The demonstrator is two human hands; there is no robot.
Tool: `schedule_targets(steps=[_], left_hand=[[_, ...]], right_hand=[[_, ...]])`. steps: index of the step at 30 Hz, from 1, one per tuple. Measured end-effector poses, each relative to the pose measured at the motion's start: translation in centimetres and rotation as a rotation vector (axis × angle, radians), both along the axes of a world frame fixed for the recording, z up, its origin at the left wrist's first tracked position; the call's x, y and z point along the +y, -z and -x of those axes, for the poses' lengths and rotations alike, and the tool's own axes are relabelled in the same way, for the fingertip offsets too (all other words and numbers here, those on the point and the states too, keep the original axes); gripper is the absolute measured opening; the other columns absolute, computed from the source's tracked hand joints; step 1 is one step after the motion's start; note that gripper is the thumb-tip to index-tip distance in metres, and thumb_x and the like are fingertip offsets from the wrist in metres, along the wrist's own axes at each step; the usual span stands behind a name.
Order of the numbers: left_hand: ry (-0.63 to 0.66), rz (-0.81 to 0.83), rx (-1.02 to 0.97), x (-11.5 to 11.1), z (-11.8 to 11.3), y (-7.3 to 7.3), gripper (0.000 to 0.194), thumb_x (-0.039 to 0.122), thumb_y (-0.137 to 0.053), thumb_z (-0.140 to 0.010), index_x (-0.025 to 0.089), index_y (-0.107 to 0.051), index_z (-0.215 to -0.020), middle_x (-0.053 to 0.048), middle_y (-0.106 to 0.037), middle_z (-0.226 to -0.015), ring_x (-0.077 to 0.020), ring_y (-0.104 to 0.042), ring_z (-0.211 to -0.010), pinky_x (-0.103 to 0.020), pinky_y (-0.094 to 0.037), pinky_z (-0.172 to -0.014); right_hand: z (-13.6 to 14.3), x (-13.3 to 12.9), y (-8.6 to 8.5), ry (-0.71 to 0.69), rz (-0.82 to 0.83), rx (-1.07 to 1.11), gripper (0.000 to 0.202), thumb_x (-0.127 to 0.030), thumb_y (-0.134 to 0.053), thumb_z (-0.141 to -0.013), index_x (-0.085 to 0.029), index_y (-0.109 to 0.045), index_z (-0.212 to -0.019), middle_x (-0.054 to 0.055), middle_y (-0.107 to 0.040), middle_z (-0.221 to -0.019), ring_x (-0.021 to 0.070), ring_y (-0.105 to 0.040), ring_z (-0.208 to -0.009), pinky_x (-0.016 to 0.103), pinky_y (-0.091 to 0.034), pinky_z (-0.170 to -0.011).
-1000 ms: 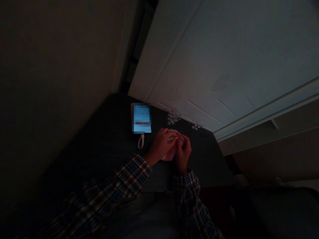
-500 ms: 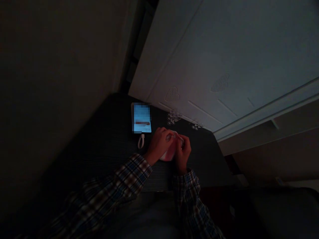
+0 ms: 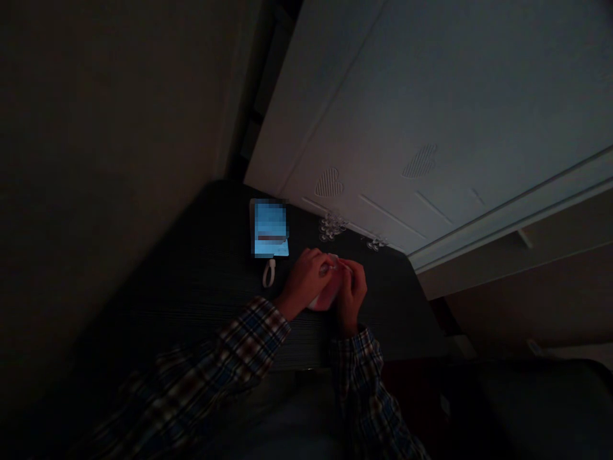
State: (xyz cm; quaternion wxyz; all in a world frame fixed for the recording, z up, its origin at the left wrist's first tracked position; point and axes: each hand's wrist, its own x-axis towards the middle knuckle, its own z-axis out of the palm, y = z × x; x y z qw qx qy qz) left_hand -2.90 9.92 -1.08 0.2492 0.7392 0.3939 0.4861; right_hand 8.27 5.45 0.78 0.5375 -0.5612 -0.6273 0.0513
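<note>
Above the dark tabletop, a small pink and white packet-like thing is between my two hands; the dim light hides its exact kind. My left hand grips its left side, thumb and fingers bent near the top edge. On the opposite side, my right hand pinches the upper right edge with curled fingers. Both fingertips sit close together at the top, partly hiding the thing. A lit phone with a blurred screen rests just beyond my left hand, and a white cable loop hangs from its near end.
The dark wood-grained table runs to a wall on the left. A white panel with embossed hearts rises behind it. Clusters of small shiny rings lie along the panel's foot. A dark rounded seat-like shape stands at lower right.
Both hands keep their hold on the pink and white thing, with only slight finger movement near its top edge. The whole view has shifted a little.
</note>
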Motion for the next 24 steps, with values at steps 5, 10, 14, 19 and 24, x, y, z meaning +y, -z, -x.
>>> schedule_targets(steps=[5, 10, 14, 19, 24], left_hand=[[0.014, -0.011, -0.014, 0.0, 0.0, 0.0, 0.01, 0.013, -0.053, -0.076, 0.018, -0.06, -0.083, -0.004, -0.057, -0.087, -0.0195, -0.05, -0.089, -0.033, -0.043, -0.081], [0.017, -0.006, -0.004, -0.1, 0.1, -0.1, 0.011, 0.015, -0.052, -0.078, 0.019, -0.061, -0.083, -0.004, -0.057, -0.088, -0.0195, -0.05, -0.09, -0.033, -0.043, -0.08], [0.026, 0.001, -0.014, -0.2, 0.3, -0.2, 0.012, 0.017, -0.052, -0.079, 0.019, -0.062, -0.084, -0.004, -0.057, -0.088, -0.0196, -0.05, -0.09, -0.033, -0.043, -0.08], [0.017, 0.001, -0.036, 0.0, 0.3, -0.2, 0.011, 0.018, -0.053, -0.079, 0.019, -0.063, -0.083, -0.004, -0.057, -0.088, -0.0196, -0.051, -0.09, -0.032, -0.043, -0.079], [0.027, 0.022, -0.037, 0.2, 0.3, -0.1, 0.01, 0.02, -0.054, -0.078, 0.019, -0.063, -0.082, -0.003, -0.058, -0.086, -0.019, -0.052, -0.087, -0.031, -0.043, -0.077]], right_hand=[[-0.3, 0.2, 0.3, -0.01, -0.032, 0.018, 0.027, -0.028, -0.039, -0.088, -0.018, -0.063, -0.093, 0.006, -0.06, -0.098, 0.0175, -0.055, -0.093, 0.034, -0.042, -0.085], [-0.7, 0.2, 0.9, -0.035, 0.011, 0.14, 0.041, -0.03, -0.027, -0.09, -0.016, -0.065, -0.094, 0.007, -0.065, -0.096, 0.0185, -0.059, -0.091, 0.034, -0.043, -0.082], [-0.9, 0.3, 1.1, -0.042, 0.041, 0.216, 0.039, -0.032, -0.031, -0.089, -0.015, -0.066, -0.093, 0.007, -0.067, -0.094, 0.0193, -0.061, -0.088, 0.033, -0.045, -0.077], [-1.1, 0.5, 1.1, -0.047, 0.024, 0.229, 0.025, -0.028, -0.043, -0.084, -0.016, -0.064, -0.092, 0.006, -0.066, -0.092, 0.0184, -0.06, -0.085, 0.033, -0.046, -0.076], [-0.8, 0.5, 1.1, -0.059, 0.039, 0.213, 0.022, -0.026, -0.044, -0.084, -0.017, -0.061, -0.093, 0.005, -0.064, -0.093, 0.0174, -0.06, -0.086, 0.033, -0.046, -0.078]])
